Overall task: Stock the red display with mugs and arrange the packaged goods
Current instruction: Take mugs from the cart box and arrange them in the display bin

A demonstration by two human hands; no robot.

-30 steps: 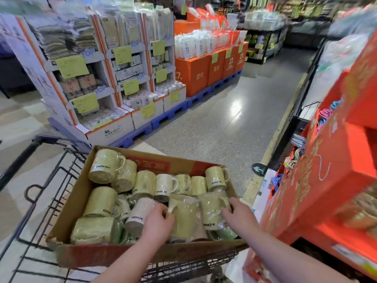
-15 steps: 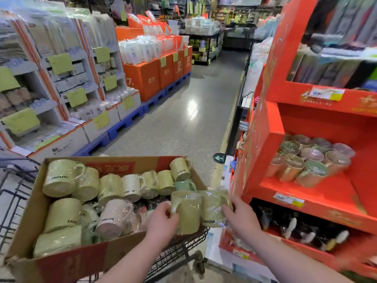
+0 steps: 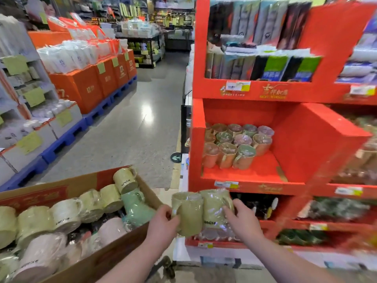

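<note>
We held two wrapped mugs low in the centre of the frame, between the box and the display. Our left hand (image 3: 161, 225) gripped the left mug (image 3: 188, 213) at its left side, our right hand (image 3: 242, 219) was curled round the right mug (image 3: 215, 211), and the two mugs touched. The plastic wrap looked slick, so we judged a slip the main risk. A knock between the mugs was also possible, since they rode side by side. The target seemed to be the middle shelf (image 3: 255, 174) of the display (image 3: 318, 127), right of centre, where the shelf mugs (image 3: 234, 146) stood packed to the left. Setting ours down too close could have tipped those. The shelf's front lip and the left wall (image 3: 196, 139) were edges to clear on the way up. Open room lay on the shelf's right half, bare red up to the slanted side wall. The box (image 3: 98, 260) of mugs sat at lower left with its corner just beside our left hand, where a wrist could have caught. The floor (image 3: 130, 135) lay open at centre left of the frame.
</note>
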